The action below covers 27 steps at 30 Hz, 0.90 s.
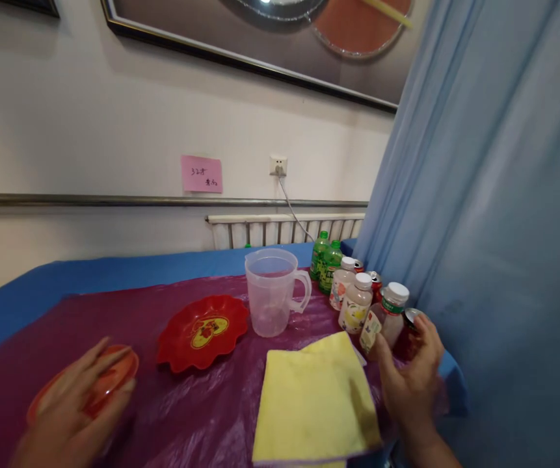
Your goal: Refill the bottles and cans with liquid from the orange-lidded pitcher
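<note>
Left hand point(67, 409): its fingers point(92, 355) are spread over the small red dish point(122, 372); blur and overlap hide the contact, so it cannot be told whether they grip it. Right hand point(413, 380): thumb and fingers point(426, 339) stand widely parted; the capped bottle point(391, 324) lies just beyond the thumb, the dark can point(405, 342) just behind the fingers; no firm hold shows, and contact with either cannot be told.

Caution: a sideways sweep of the right fingers could tip the capped bottle, since the can and the fruit-label bottle point(356, 307) stand close beside it; a hold on the bottle alone could drag the can. Downward pressure from the left fingers on one side of the dish could tilt it; the creased purple sheet point(211, 416) beneath could slide on the worktop point(128, 260).

Orientation: the capped bottle stands upright, long axis near vertical, cap up, its label turned toward the thumb side; the dish appears to lie low, its visible outline longest from the wrist side of the left fingers toward the tips; the yellow cloth point(311, 406) lies left of the right fingers.
</note>
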Motion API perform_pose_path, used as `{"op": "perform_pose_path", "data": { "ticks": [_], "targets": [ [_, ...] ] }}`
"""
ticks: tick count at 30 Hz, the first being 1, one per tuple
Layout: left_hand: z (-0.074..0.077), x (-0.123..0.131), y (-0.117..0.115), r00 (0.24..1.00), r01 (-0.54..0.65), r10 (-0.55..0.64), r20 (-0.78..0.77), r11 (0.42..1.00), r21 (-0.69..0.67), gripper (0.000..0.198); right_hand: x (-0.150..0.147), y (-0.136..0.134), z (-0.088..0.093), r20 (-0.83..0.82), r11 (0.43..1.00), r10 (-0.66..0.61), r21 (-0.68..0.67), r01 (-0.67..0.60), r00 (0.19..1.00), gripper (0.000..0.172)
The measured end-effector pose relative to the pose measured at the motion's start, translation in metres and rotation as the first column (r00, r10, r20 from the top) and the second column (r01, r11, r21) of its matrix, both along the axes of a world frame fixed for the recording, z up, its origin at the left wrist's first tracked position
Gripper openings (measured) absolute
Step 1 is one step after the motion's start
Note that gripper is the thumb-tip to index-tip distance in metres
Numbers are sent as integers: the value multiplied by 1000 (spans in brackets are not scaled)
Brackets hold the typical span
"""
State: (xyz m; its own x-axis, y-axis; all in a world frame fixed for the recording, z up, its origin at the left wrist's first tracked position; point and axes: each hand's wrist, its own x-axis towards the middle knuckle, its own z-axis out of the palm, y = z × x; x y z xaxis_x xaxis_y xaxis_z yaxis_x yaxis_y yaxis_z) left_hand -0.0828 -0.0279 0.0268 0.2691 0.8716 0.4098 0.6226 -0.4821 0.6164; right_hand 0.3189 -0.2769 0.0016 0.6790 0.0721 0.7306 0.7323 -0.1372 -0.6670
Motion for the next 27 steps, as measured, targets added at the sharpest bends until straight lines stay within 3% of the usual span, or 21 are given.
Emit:
{"op": "perform_pose_path", "data": {
  "ticks": [2,4,8,12,16,18,23,25,27],
  "targets": [
    [2,31,-17,998,40,-42,35,998,45,34,17,-10,-14,-75,995,-33,-94,26,997,77],
    [3,60,-36,988,157,-157,3,987,39,36,31,-12,-25,-139,983,-17,-183,-9,990,77],
    [-7,97,-69,927,374,-368,-70,920,117,30,42,-3,-42,-256,971,23,-223,-83,966,68],
    [-20,109,-90,837,544,-526,-151,828,136,30,43,6,-52,-281,970,-44,-241,-26,959,70],
    [-15,112,-97,750,653,-629,-203,754,76,32,42,13,-55,-283,956,-153,-284,70,947,71],
    [-13,111,-95,739,666,-644,-196,742,72,32,39,13,-52,-285,960,-149,-271,69,947,68],
    [-10,106,-84,778,624,-611,-142,778,70,33,25,-1,-27,-346,992,100,-34,-119,933,76],
    [4,107,-82,798,600,-595,-93,798,51,35,16,-8,-15,-372,966,251,32,-258,893,77],
    [29,110,-83,810,587,-587,-16,809,36,37,2,-10,-6,-411,890,428,36,-454,805,70]
  ]
}}
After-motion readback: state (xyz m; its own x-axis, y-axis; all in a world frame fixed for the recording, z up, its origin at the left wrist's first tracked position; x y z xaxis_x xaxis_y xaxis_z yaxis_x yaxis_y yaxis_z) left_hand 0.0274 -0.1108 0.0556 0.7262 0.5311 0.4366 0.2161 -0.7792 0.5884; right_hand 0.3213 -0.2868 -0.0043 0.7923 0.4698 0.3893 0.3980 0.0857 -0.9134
